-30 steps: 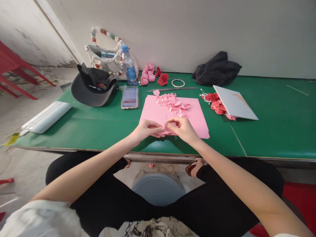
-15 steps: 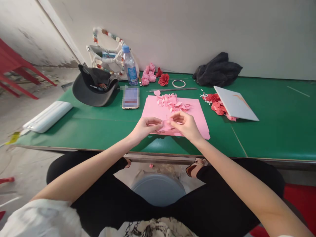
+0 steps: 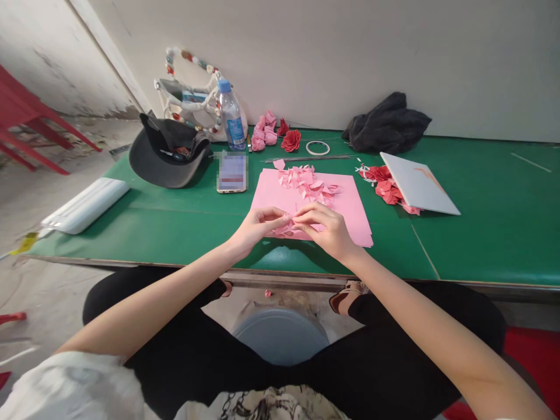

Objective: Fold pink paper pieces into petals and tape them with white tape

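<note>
My left hand and my right hand meet fingertip to fingertip above a stack of pink paper sheets. Between them they pinch a small piece of pink paper, mostly covered by the fingers. Both hands are closed, thumbs against forefingers. Just beyond them on the stack lies a heap of folded pink paper petals. More pink pieces show under the hands, partly hidden.
Behind the stack lie thin wires, a tape ring, paper roses and a water bottle. A phone and a cap are left; a white board leans on red paper flowers at right.
My right hand's fingers have drawn in closer to my left fingertips, and the pink piece now shows less between them. My left hand stays nearly in place.
</note>
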Tool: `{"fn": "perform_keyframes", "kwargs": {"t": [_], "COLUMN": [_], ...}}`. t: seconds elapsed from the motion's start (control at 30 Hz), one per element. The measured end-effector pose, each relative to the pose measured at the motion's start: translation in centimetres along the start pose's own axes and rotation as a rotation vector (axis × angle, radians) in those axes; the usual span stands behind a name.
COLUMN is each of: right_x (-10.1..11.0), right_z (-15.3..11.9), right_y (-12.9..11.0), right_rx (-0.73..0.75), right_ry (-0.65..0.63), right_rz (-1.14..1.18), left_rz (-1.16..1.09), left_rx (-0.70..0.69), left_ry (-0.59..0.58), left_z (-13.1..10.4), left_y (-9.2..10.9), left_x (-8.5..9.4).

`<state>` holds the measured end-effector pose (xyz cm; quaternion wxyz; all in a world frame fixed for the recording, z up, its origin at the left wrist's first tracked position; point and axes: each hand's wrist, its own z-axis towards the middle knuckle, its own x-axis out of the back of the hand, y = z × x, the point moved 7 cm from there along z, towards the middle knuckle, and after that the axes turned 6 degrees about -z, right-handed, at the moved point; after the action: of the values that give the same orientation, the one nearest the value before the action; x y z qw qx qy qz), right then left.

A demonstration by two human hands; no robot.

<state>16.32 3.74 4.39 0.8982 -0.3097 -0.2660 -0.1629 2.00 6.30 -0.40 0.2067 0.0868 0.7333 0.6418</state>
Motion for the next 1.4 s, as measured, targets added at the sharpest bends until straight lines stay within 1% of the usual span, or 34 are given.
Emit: {"fn": "perform_keyframes", "kwargs": {"t": [0.1,0.17,0.23,0.33,0.37,0.43,0.63,0.83,1.07,1.27,1.4], "right_x": [-0.2,-0.3,-0.5,-1.3,-1.7,-2.2,-2.2,-2.9,-2.8,-3.0,-3.5], "right_z": [0.1,0.1,0.1,-0.3,-0.5,-0.7,-1.0,-1.4,-1.4,-1.6,-1.7], "right_y": [-0.3,-0.3,0.5,2.5,3.0,3.5,3.9,4.2,4.0,4.1,3.8], "right_rx": [0.019,-0.009,-0.141,-0.438,-0.511,-0.586,-0.657,-0.736,-0.729,-0.768,-0.771], "right_ry": [-0.017,-0.036,-0.052,-0.102,-0.128,-0.175,-0.168,-0.177,-0.172,-0.171,-0.234], "right_rz": [0.005,0.035,0.12,0.325,0.385,0.451,0.435,0.523,0.49,0.503,0.499], "left_rz": [0.016,0.02,0.018,0.016,0.019,0.027,0.056,0.058,0.106,0.122,0.133], "left_rx": [-0.018,-0.021,-0.016,-0.011,-0.011,-0.015,-0.021,-0.007,-0.036,-0.067,-0.049], "left_ry": [0.009,0.023,0.04,0.062,0.066,0.074,0.093,0.09,0.093,0.071,0.053], "left_z": [-0.1,-0.1,-0.1,-0.1,-0.1,-0.1,-0.2,-0.2,-0.1,0.0,-0.1], "left_y": [0.0,0.0,-0.1,0.0,0.0,0.1,0.1,0.1,0.1,0.0,-0.1], "left_x": [-0.1,-0.1,0.0,0.2,0.2,0.2,0.2,0.0,0.1,0.0,-0.2]}}
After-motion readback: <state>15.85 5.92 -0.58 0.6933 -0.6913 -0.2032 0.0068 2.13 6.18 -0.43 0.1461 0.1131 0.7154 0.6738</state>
